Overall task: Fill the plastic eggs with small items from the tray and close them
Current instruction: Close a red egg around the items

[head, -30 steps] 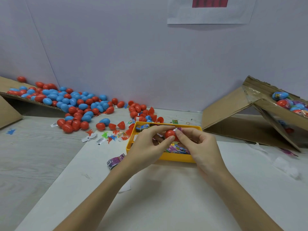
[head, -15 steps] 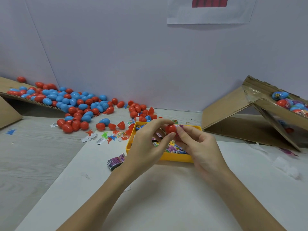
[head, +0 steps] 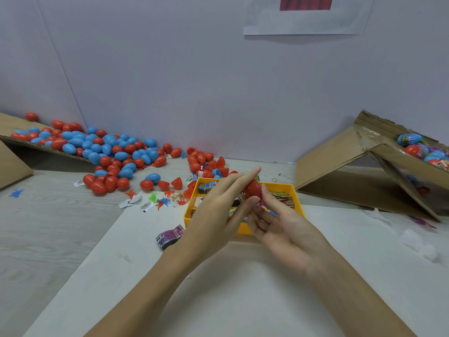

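Note:
A red plastic egg (head: 252, 188) is held just above the yellow tray (head: 299, 207) between both hands. My left hand (head: 218, 215) pinches it from the left with thumb below and fingers stretched over its top. My right hand (head: 279, 224) grips it from the right, thumb against its side; a small pink and blue packet (head: 267, 210) lies under its fingers. The tray holds several small coloured packets (head: 283, 199).
A heap of red and blue eggs (head: 102, 152) spills off a cardboard flap at the back left. Loose egg halves and small toys (head: 170, 190) lie beside the tray. A dark packet (head: 170, 235) lies left of the tray. A cardboard box with wrapped eggs (head: 422, 149) stands right.
Both hands have risen a little with the red egg. The left fingers have stretched out over its top, and the right hand has turned palm-up beneath it.

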Tool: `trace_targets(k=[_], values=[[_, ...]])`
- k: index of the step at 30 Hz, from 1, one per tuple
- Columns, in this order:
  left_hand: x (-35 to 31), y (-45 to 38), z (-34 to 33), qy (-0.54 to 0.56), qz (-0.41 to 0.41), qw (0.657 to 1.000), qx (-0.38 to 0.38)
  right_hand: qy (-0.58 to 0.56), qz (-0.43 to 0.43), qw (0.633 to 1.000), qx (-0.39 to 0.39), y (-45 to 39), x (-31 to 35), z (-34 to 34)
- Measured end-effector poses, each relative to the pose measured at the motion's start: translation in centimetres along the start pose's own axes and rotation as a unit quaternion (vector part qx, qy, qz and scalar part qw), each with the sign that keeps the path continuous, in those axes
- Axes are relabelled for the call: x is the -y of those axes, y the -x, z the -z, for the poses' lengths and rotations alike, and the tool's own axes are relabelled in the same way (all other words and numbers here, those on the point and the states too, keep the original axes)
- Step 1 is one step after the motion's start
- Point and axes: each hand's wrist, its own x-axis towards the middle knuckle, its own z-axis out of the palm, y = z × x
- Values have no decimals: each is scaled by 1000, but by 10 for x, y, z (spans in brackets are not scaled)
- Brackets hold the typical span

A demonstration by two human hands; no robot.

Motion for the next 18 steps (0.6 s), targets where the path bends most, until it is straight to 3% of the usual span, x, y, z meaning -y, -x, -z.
trace_targets(k=[18], values=[[5, 0, -3, 70, 4, 997, -32, 11, -24, 1000, 12, 5, -1, -4]])
